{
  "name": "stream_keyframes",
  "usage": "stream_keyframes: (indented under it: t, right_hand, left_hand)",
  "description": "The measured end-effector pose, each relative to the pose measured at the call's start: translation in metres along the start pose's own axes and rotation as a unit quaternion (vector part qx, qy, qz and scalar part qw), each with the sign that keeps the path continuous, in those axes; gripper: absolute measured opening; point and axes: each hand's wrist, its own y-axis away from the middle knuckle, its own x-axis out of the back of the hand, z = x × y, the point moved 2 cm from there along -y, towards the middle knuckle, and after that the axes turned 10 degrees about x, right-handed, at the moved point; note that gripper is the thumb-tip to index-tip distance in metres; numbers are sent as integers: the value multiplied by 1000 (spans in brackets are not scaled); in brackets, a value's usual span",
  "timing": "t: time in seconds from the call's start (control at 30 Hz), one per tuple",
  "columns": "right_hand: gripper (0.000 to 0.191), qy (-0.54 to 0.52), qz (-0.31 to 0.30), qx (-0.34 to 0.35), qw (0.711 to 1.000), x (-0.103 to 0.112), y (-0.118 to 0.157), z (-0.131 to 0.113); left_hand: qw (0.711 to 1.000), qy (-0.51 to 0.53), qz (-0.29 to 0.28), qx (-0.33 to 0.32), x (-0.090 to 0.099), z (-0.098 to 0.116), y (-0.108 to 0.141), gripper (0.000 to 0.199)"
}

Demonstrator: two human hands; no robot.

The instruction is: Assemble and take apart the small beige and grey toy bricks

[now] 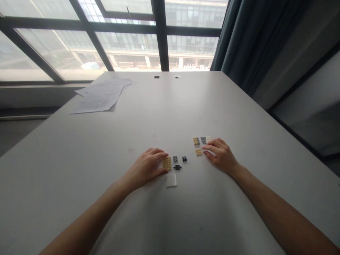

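My left hand (148,164) rests on the table with thumb and fingers apart around the left side of a tan studded plate (167,163). Just right of that plate lie a small grey piece (175,159), a black piece with side pins (177,167) and a black brick (184,159). A whitish flat tile (171,180) is below them. My right hand (219,154) has its fingers apart beside a small tan plate (198,152). Above it sit a tan and grey piece (196,141), a dark grey piece (203,140) and a cream piece (208,139), partly behind the fingers.
The white table (159,113) reaches to a large window. Printed papers (102,94) lie at its far left. Two round holes, one of them dark (157,77), are near the far edge. A dark curtain (239,46) hangs at the right.
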Motion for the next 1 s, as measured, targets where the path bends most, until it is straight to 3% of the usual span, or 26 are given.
stream_keyframes:
  t: [0.4,0.77,0.9,1.0]
  right_hand:
    - [11,2,9,3,1000,2,0,-1]
    - [12,-1,5,-5,1000,1,-1,0]
    - [12,-3,8,-8,1000,1,0,0]
    - [12,-5,15,-12,1000,2,-1,1]
  left_hand:
    - [1000,-15,8,-24,-10,8,-3,27]
    - [999,-7,33,-38,-14,7,-4,26]
    - [998,-8,37,-42,-6,4,-6,26]
    - [996,-1,78,-37,8,7,-18,27]
